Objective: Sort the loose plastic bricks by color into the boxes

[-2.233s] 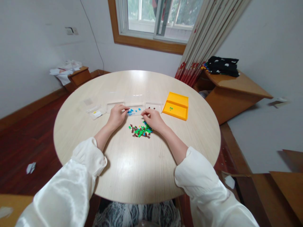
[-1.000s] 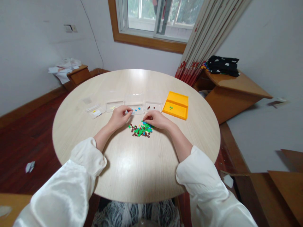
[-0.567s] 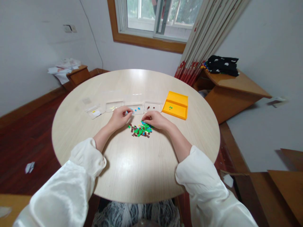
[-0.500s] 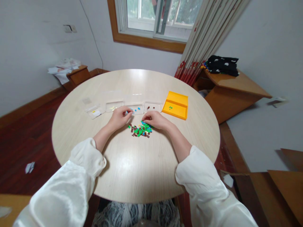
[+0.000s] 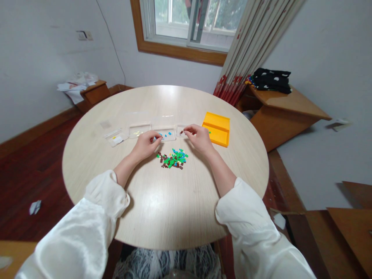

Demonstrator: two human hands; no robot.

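My left hand [image 5: 147, 144] is closed in a pinch at the front of a clear plastic box [image 5: 171, 138] with a few small blue bricks [image 5: 166, 135] in it. What its fingertips hold, if anything, is too small to make out. Thumb and fingers of my right hand [image 5: 201, 139] are also pinched, above another clear box [image 5: 178, 128] where dark brown bricks show. Whatever lies between those fingertips I cannot tell. Nearer to me is a loose pile of small green, brown and blue bricks [image 5: 174, 159].
Right of these boxes lies an open orange case [image 5: 222, 137], a green brick visible in it. To the left are a clear box [image 5: 139, 126] with pale yellow pieces and a small clear box [image 5: 116, 140] holding a yellow piece. All rest on a round table [image 5: 162, 209].
My right hand has risen from the pile and moved away from me and rightward, over the clear box with brown bricks. The left hand has stayed in nearly the same place.
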